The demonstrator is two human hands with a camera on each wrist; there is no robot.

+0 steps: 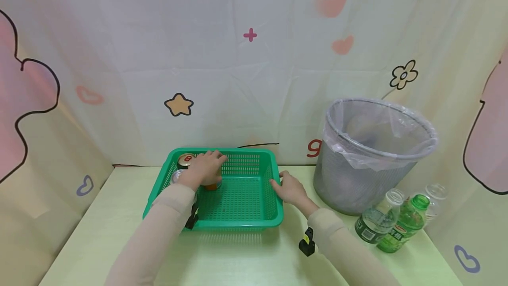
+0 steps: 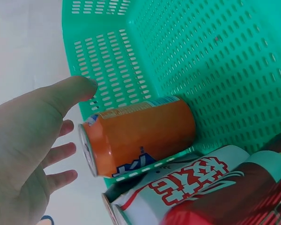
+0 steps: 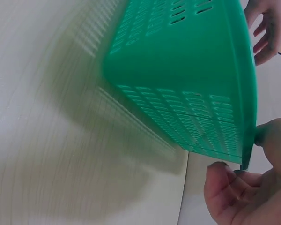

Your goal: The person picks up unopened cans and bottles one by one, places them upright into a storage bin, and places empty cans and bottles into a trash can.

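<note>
A green plastic basket [image 1: 238, 223] with slotted walls stands on the table. My left hand [image 1: 204, 167] is over its left part, fingers spread beside the top end of an orange can [image 2: 145, 136] and apart from it in the left wrist view. That can stands upright in the basket. A white can with red characters [image 2: 192, 176] and a dark red can [image 2: 243, 185] are beside it. At the basket's right side, my right hand [image 1: 291, 189] pinches the rim, thumb on the inner side and fingers outside, as the right wrist view [image 3: 248, 187] shows.
To the right stands a mesh bin [image 1: 345, 184] lined with a clear bag. Near it are a clear bottle with a dark green label [image 1: 377, 220], a green bottle [image 1: 406, 226] and another clear bottle [image 1: 435, 197]. A printed curtain [image 1: 222, 56] hangs behind the table.
</note>
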